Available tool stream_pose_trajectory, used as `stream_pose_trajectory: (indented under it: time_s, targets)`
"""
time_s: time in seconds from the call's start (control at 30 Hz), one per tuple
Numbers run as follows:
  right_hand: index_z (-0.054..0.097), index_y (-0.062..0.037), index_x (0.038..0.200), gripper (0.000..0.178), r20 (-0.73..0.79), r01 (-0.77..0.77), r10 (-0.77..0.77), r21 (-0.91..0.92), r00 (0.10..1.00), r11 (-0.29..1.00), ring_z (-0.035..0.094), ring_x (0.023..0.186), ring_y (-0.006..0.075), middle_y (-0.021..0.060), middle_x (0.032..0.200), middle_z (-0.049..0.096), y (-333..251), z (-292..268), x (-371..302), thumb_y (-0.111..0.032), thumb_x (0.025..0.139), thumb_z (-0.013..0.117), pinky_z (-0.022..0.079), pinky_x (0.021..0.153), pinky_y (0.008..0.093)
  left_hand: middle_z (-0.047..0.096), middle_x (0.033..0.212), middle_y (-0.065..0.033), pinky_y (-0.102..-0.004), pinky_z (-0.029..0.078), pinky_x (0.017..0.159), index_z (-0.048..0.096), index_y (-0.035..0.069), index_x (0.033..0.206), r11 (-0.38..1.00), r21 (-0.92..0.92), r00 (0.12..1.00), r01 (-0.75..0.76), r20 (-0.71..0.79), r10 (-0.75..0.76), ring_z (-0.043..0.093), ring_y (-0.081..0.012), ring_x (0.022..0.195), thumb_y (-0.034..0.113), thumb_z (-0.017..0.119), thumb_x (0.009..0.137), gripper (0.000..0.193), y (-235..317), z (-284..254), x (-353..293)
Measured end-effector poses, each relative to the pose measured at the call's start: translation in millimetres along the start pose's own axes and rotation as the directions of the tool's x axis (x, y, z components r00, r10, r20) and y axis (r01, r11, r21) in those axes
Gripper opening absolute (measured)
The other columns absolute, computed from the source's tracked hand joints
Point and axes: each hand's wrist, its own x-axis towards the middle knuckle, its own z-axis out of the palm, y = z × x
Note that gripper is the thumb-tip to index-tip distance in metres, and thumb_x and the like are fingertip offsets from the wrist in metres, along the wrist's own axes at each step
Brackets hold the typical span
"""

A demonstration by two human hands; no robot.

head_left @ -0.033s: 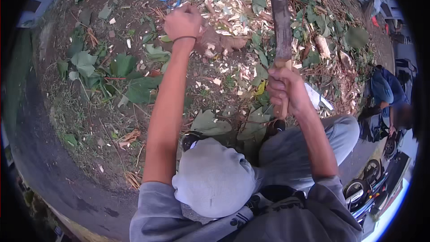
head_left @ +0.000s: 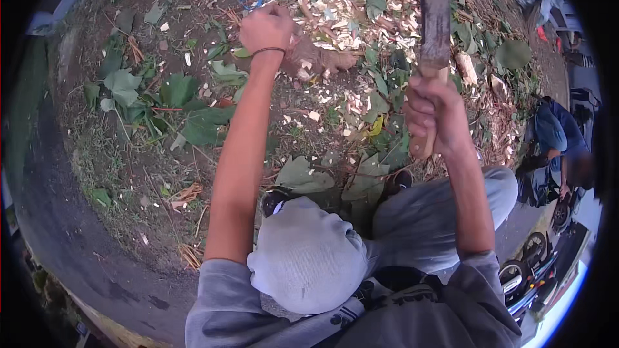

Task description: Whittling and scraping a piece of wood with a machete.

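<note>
While your right hand [head_left: 440,113] is wrapped round the machete [head_left: 435,22], long axis running away from you, right of the pale wood chips [head_left: 338,19], your left hand [head_left: 265,29] sits well left; can't tell its grip

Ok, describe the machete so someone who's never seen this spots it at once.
Find the grey knee at lower right, then go up to the right hand. The machete is in that fist, its dark blade running up to the picture's top edge. Its long, straight shape and tan handle set it apart from the leaves and wood chips around.
</note>
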Motion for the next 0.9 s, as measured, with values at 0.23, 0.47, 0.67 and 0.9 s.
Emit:
stream_pose_trajectory:
  time_s: [0.23, 0.47, 0.67, 0.9]
  targets:
    - [0.040, -0.0086, 0.071, 0.027, 0.013, 0.843, -0.843, 0.013, 0.538, 0.538, 0.034, 0.042, 0.0084, -0.0018, 0.055, 0.038, -83.5, -0.3, 18.2, -0.013, 0.092, 0.055, 0.035, 0.041, 0.0285, 0.069, 0.082, -0.0227, -0.0447, 0.053, 0.080, 0.076, 0.013, 0.090, 0.992, -0.062, 0.994, 0.108, -0.006, -0.109, 0.067, -0.0392, 0.083, 0.042, 0.062, 0.075, 0.035, 18.6, 16.3, 3.1]
    - [0.048, -0.0093, 0.078, 0.010, -0.307, -0.466, 0.398, -0.195, 0.864, 0.863, 0.040, 0.040, 0.0121, -0.0023, 0.055, 0.041, 257.1, -21.1, 36.4, -0.008, 0.083, 0.057, 0.034, 0.036, 0.0327, 0.067, 0.073, -0.0246, -0.0447, 0.053, 0.075, 0.077, 0.010, 0.082, 0.992, -0.126, 0.996, 0.013, -0.083, -0.023, 0.067, -0.0412, 0.073, 0.038, 0.062, 0.074, 0.032, 9.7, 27.9, -21.4]
    - [0.044, -0.0134, 0.073, 0.018, -0.205, -0.564, 0.527, -0.251, 0.825, 0.786, 0.032, 0.039, 0.0068, -0.0061, 0.054, 0.036, 127.1, -26.9, 17.0, -0.011, 0.087, 0.055, 0.030, 0.036, 0.0272, 0.065, 0.070, -0.0236, -0.0465, 0.052, 0.070, 0.075, 0.007, 0.075, 0.986, -0.121, 0.989, 0.112, -0.084, -0.123, 0.065, -0.0407, 0.067, 0.033, 0.061, 0.073, 0.030, -7.1, 14.5, -11.2]
    - [0.035, -0.0143, 0.069, 0.026, 0.235, -0.384, 0.327, 0.265, 0.915, 0.885, 0.031, 0.040, 0.0000, -0.0098, 0.055, 0.034, 6.2, 7.1, 38.7, -0.009, 0.087, 0.053, 0.026, 0.035, 0.0190, 0.061, 0.068, -0.0115, -0.0403, 0.045, 0.050, 0.061, 0.005, 0.062, 0.911, -0.235, 0.901, -0.338, -0.360, 0.241, 0.060, -0.0320, 0.057, 0.008, 0.068, 0.070, 0.011, -21.8, 16.6, -104.6]
